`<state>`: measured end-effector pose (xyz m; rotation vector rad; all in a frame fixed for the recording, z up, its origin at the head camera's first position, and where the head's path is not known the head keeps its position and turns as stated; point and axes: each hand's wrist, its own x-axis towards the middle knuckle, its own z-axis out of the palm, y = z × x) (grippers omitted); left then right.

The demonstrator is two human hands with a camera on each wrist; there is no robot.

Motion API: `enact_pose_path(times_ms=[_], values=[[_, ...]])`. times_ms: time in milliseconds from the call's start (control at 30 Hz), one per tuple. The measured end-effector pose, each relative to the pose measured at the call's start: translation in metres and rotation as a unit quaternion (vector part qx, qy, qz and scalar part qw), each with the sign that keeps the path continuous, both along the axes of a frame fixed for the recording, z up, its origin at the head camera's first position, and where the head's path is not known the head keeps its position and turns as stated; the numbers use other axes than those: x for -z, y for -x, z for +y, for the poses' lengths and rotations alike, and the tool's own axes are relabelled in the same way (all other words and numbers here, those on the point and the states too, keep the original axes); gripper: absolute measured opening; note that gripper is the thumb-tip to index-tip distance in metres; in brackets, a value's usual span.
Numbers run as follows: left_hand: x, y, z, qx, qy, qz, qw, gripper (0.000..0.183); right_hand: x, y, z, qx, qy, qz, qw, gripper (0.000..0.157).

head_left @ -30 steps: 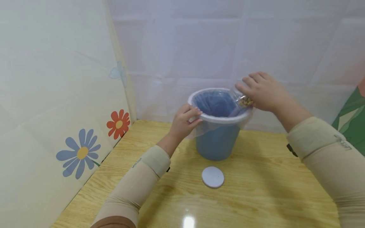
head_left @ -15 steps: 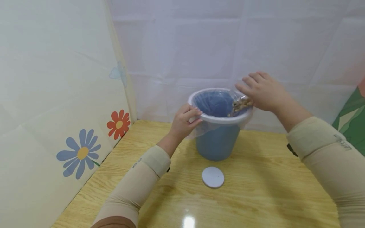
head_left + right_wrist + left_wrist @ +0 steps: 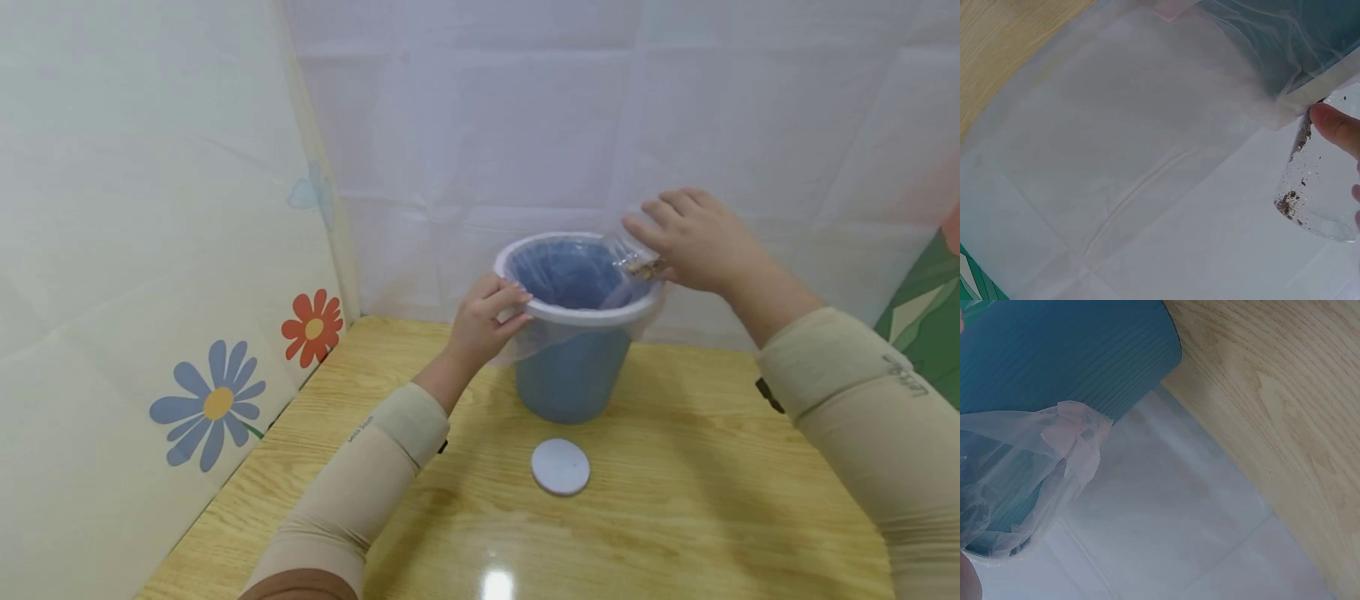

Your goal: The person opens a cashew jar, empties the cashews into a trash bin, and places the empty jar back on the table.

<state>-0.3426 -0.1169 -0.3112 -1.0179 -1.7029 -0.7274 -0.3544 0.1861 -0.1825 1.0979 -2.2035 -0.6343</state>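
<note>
A blue bin (image 3: 573,379) with a white rim stands near the back wall, lined with a clear plastic bag (image 3: 1075,434) folded over its edge. My left hand (image 3: 482,321) pinches the rim and bag at the bin's left side. Over the right side of the rim, my right hand (image 3: 693,240) grips a clear jar (image 3: 1316,200), tipped with its mouth toward the bin. Brown bits cling along the jar's wall and base in the right wrist view, my thumb pressing on its side. Some light-brown pieces (image 3: 643,268) show inside the jar in the head view.
A round white disc (image 3: 560,467) lies on the wood-grain table (image 3: 675,517) in front of the bin. White sheeting (image 3: 480,125) hangs close behind the bin, and a flower-printed sheet (image 3: 150,250) runs along the left.
Half a second ago brown pieces slid in a stream out of the jar's mouth into the bin; fewer now show in the jar. My left hand holds the same spot.
</note>
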Motion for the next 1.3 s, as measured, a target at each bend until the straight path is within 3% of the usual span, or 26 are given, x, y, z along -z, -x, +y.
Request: enact_pose_path(times_ms=[633, 1300], values=[[-0.0005, 0.0022, -0.0009, 0.006, 0.003, 0.007, 0.9999, 0.023, -0.0032, 0.0008, -0.0029, -0.026, -0.014, 0.008, 1.0, 0.09], [-0.0005, 0.0018, -0.0018, 0.002, 0.003, 0.004, 1.0, 0.022, -0.0028, -0.0024, -0.0064, -0.023, -0.01, -0.007, 1.0, 0.085]])
